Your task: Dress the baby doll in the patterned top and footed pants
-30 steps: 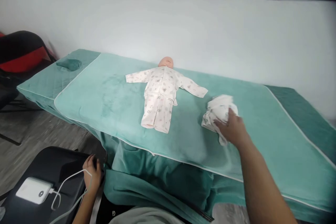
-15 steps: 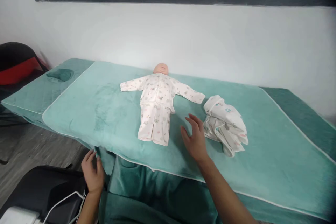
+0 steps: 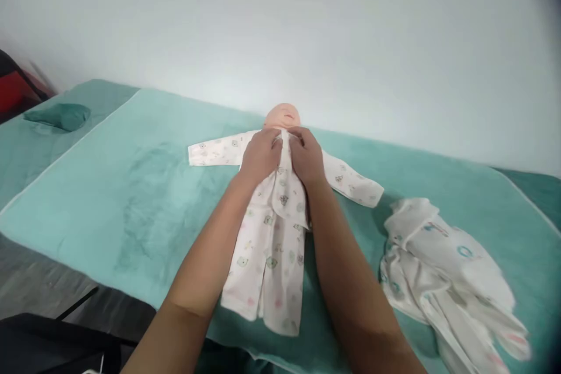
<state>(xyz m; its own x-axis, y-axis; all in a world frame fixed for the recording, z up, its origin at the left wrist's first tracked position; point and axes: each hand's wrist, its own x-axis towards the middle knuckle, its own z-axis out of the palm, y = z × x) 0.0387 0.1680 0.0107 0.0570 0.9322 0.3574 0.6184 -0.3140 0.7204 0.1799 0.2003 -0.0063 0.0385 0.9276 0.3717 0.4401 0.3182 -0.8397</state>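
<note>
A baby doll lies on its back, its bald head (image 3: 284,114) toward the wall. It wears a white printed baby shirt (image 3: 287,196) with both sleeves spread out, and matching trousers (image 3: 263,263). Just below the neck, my left hand (image 3: 262,156) has its fingers curled on one side of the shirt's front. Across the front seam, my right hand (image 3: 307,155) is likewise bent round the cloth near the collar. Part of the chest is hidden under both hands. The fingertips are only partly visible.
To the right lies a crumpled heap of white printed cloth (image 3: 456,269). Everything rests on a bed with a light green cover (image 3: 144,198), a face hole (image 3: 61,115) at its left end. A black chair (image 3: 52,345) stands at the lower left; the wall runs behind.
Both hands have moved up to the shirt's collar, the left from beside the bed edge, the right from near the cloth heap. The view has moved closer and tilted down.
</note>
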